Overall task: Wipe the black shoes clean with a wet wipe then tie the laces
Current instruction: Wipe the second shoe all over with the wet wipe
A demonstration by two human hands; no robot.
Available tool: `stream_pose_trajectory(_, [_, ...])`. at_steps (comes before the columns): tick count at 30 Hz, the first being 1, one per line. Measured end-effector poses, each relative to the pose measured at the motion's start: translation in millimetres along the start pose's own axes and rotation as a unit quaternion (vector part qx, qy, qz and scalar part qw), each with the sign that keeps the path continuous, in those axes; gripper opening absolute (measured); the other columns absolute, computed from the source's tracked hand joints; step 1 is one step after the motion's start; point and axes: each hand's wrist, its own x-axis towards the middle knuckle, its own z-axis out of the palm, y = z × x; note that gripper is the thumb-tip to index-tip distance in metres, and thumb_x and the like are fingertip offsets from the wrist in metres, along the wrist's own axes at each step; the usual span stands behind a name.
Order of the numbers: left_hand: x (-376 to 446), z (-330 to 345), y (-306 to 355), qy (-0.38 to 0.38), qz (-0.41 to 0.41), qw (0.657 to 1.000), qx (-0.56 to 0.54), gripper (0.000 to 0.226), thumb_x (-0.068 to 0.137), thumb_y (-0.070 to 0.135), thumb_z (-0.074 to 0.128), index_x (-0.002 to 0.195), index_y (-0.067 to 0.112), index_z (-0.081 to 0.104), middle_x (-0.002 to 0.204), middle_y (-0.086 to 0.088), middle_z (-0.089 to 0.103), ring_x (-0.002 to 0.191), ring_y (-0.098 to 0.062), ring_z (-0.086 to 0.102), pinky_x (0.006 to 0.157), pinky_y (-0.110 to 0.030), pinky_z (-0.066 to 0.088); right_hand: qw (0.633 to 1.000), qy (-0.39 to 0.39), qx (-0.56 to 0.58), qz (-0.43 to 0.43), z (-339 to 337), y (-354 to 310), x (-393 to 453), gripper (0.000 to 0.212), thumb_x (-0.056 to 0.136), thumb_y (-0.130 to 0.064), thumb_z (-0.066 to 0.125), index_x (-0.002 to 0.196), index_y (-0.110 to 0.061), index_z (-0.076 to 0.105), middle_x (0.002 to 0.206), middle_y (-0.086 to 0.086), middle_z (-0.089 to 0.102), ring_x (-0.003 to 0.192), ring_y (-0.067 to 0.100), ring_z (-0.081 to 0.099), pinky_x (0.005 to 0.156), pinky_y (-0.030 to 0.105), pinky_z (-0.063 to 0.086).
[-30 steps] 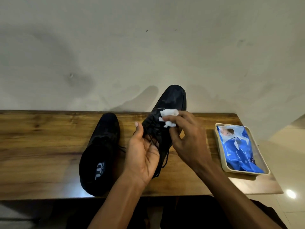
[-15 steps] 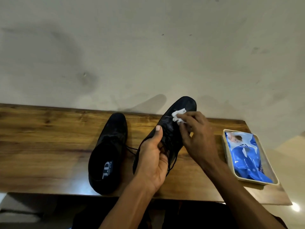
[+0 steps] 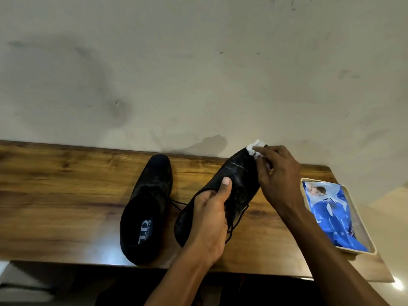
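My left hand [image 3: 209, 219] grips a black lace-up shoe [image 3: 236, 175] by its opening and holds it tilted above the wooden table [image 3: 66, 195], toe pointing away. Its loose laces dangle below my palm. My right hand [image 3: 276, 173] pinches a crumpled white wet wipe [image 3: 254, 149] against the toe of that shoe. The second black shoe [image 3: 145, 208] lies flat on the table to the left, its insole label facing up and its laces untied.
A beige tray [image 3: 362, 252] holding a blue wet-wipe pack [image 3: 331, 215] sits at the table's right end. A pale wall rises directly behind the table. The table's near edge runs just below the shoes.
My right hand slid the wipe from the lace area up to the toe tip. The held shoe was tilted lower and the view shifted.
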Motion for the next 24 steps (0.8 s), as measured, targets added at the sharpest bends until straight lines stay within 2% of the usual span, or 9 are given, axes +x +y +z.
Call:
stream_pose_trajectory(3, [0.1, -0.2, -2.1, 0.006, 0.022, 0.999, 0.044, 0.031, 0.097, 0.032, 0.060, 0.101, 0.004, 0.072, 0.109, -0.019, 0.073, 0.109, -0.033, 0.069, 0.103, -0.050, 0.049, 0.995, -0.078, 0.038, -0.044, 0.8, -23.3, -8.6, 0.024, 0.097, -0.012, 0.062, 0.118, -0.017, 0.073, 0.112, 0.001, 0.067, 0.100, 0.008, 0.059, 0.082, -0.002, 0.035])
stream_pose_trajectory(5, [-0.3, -1.7, -2.2, 0.012, 0.042, 0.997, 0.066, 0.032, 0.096, 0.038, 0.061, 0.098, 0.009, 0.075, 0.105, -0.016, 0.075, 0.106, -0.028, 0.070, 0.101, -0.050, 0.050, 0.989, -0.107, 0.075, -0.075, 0.6, -32.6, -10.5, 0.025, 0.097, -0.010, 0.063, 0.117, -0.018, 0.074, 0.108, -0.004, 0.066, 0.098, 0.000, 0.056, 0.084, 0.000, 0.036])
stream_pose_trajectory(7, [-1.3, -2.8, -3.1, 0.015, 0.067, 0.992, 0.106, 0.061, 0.087, 0.058, 0.066, 0.102, -0.001, 0.068, 0.099, -0.020, 0.071, 0.098, -0.027, 0.065, 0.095, -0.050, 0.049, 0.987, -0.115, 0.073, -0.088, 0.1, -30.9, -7.3, 0.026, 0.096, -0.008, 0.063, 0.117, -0.018, 0.074, 0.106, -0.005, 0.063, 0.097, -0.001, 0.054, 0.083, 0.001, 0.037])
stream_pose_trajectory(8, [-1.1, -4.2, -4.0, 0.010, 0.077, 0.988, 0.133, 0.075, 0.081, 0.066, 0.066, 0.099, -0.006, 0.063, 0.092, -0.015, 0.067, 0.093, -0.026, 0.060, 0.088, -0.047, 0.049, 0.989, -0.109, 0.057, -0.084, 0.1, -26.3, -4.3, 0.026, 0.095, -0.008, 0.063, 0.117, -0.017, 0.074, 0.105, -0.003, 0.062, 0.096, 0.002, 0.054, 0.082, 0.002, 0.036])
stream_pose_trajectory(9, [-0.2, -6.1, -6.0, 0.007, 0.093, 0.983, 0.155, 0.077, 0.080, 0.069, 0.065, 0.091, -0.008, 0.060, 0.085, -0.010, 0.061, 0.086, -0.023, 0.056, 0.081, -0.044, 0.046, 0.992, -0.096, 0.038, -0.072, 0.3, -19.8, -0.7, 0.026, 0.095, -0.007, 0.063, 0.117, -0.016, 0.074, 0.105, -0.001, 0.062, 0.096, 0.006, 0.056, 0.081, 0.002, 0.035])
stream_pose_trajectory(11, [-2.2, -5.8, -7.1, 0.003, 0.117, 0.974, 0.195, 0.065, 0.089, 0.057, 0.062, 0.069, -0.003, 0.047, 0.069, -0.006, 0.044, 0.068, -0.021, 0.042, 0.067, -0.038, 0.037, 0.998, -0.060, 0.007, -0.035, -1.2, -3.7, 6.6, 0.026, 0.095, -0.008, 0.064, 0.118, -0.014, 0.074, 0.105, 0.004, 0.063, 0.093, 0.013, 0.059, 0.078, 0.002, 0.033])
stream_pose_trajectory(16, [-6.5, -2.6, -8.0, 0.006, 0.134, 0.954, 0.267, 0.052, 0.095, 0.044, 0.058, 0.056, 0.020, 0.034, 0.053, 0.007, 0.029, 0.049, -0.006, 0.028, 0.052, -0.026, 0.026, 0.999, -0.011, -0.033, 0.032, -5.5, 16.8, 10.4, 0.022, 0.096, -0.012, 0.062, 0.115, -0.013, 0.074, 0.103, 0.011, 0.068, 0.088, 0.021, 0.064, 0.075, 0.019, 0.037])
stream_pose_trajectory(19, [-6.2, -3.2, -10.1, 0.001, 0.143, 0.946, 0.291, 0.051, 0.096, 0.043, 0.058, 0.055, 0.022, 0.034, 0.049, 0.010, 0.029, 0.045, -0.004, 0.027, 0.049, -0.023, 0.026, 0.999, -0.045, -0.011, 0.006, -5.7, -1.2, 7.0, 0.021, 0.097, -0.014, 0.061, 0.113, -0.017, 0.075, 0.106, 0.005, 0.072, 0.094, 0.014, 0.063, 0.078, 0.017, 0.037])
stream_pose_trajectory(24, [-5.4, -5.8, -12.5, -0.012, 0.170, 0.931, 0.323, 0.048, 0.098, 0.040, 0.056, 0.059, 0.019, 0.036, 0.048, 0.010, 0.032, 0.046, -0.004, 0.030, 0.049, -0.020, 0.027, 0.982, -0.152, 0.107, -0.043, -9.5, -29.8, 3.7, 0.022, 0.096, -0.013, 0.062, 0.110, -0.024, 0.076, 0.107, -0.011, 0.074, 0.100, 0.001, 0.065, 0.084, 0.016, 0.050])
